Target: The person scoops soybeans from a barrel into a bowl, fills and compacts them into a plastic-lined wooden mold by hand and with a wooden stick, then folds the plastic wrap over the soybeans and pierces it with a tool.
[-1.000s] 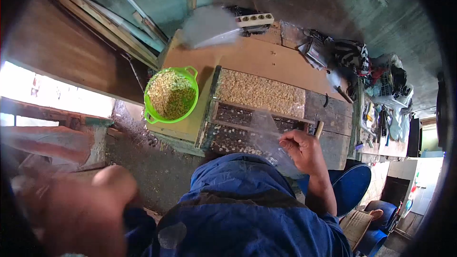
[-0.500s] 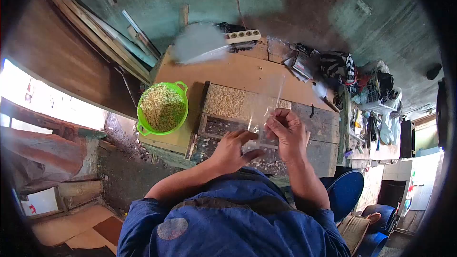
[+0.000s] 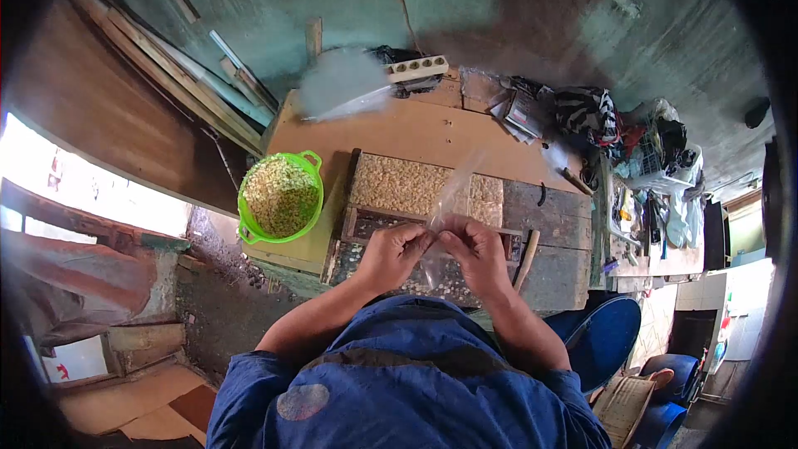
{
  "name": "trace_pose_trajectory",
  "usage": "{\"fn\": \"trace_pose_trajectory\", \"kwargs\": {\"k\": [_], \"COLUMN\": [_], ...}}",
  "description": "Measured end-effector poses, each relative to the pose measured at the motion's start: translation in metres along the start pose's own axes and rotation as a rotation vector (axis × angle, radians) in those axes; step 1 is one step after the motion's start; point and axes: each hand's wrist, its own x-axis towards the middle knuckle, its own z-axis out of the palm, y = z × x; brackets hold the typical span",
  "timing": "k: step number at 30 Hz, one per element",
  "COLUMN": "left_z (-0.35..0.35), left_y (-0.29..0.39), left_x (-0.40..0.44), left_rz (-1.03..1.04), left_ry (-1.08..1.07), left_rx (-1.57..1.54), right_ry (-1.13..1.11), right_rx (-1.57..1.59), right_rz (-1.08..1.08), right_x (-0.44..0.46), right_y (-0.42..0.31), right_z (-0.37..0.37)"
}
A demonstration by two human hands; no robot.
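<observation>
A clear, empty-looking plastic bag (image 3: 453, 191) is pinched between my two hands over the workbench. My left hand (image 3: 391, 258) is closed, thumb and forefinger together on the bag's edge. Close beside it, my right hand (image 3: 478, 259) pinches the same bag, fingertips nearly touching the left ones. Behind the hands, flat slabs of pale beans or grains in clear wrap (image 3: 397, 181) lie in a wooden frame (image 3: 352, 220). A bright green colander (image 3: 318, 168) heaped with similar pale grains stands to the left.
A blurred stack of clear plastic (image 3: 345, 87) lies at the back by a power strip (image 3: 417, 68). A wooden stick (image 3: 527, 259) rests right of my hands. Black bags and clutter (image 3: 586, 112) line the back right. A blue barrel (image 3: 607, 328) stands right of the bench.
My hands have come together on the bag, the right one moving down and left. The left hand has gone from spread fingers to a pinch. The wooden stick now shows.
</observation>
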Motion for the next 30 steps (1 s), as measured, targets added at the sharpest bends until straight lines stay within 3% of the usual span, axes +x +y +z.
{"fn": "trace_pose_trajectory", "kwargs": {"k": [5,7,12,16,20,23,25,30], "left_z": [0.0,0.0,-0.005,-0.014,-0.025,-0.038,-0.051,-0.085], "left_y": [-0.003,-0.005,-0.009,-0.008,-0.01,-0.011,-0.001,0.019], "left_x": [-0.002,-0.001,0.008,0.011,0.019,0.02,0.022,0.023], "left_rz": [-0.004,-0.001,0.132,-0.104,0.039,0.005,-0.066,-0.043], "left_ry": [0.002,0.003,0.233,0.278,0.333,0.26,0.157,-0.162], "left_rx": [-0.002,0.019,0.105,-0.054,0.021,0.054,0.129,0.255], "right_ry": [0.038,0.039,-0.036,-0.088,-0.001,-0.113,-0.276,-0.216], "right_rx": [-0.214,-0.597,-0.452,-0.396,-0.5,-0.553,-0.69,-0.844], "right_rz": [-0.038,-0.028,-0.063,-0.145,-0.196,-0.039,-0.228,-0.339], "right_x": [-0.002,-0.003,0.002,0.002,0.0,-0.003,-0.005,0.001], "right_y": [0.0,-0.021,-0.023,-0.011,-0.019,-0.044,-0.058,-0.037], "right_z": [-0.006,-0.011,-0.02,-0.026,-0.03,-0.036,-0.038,-0.057]}}
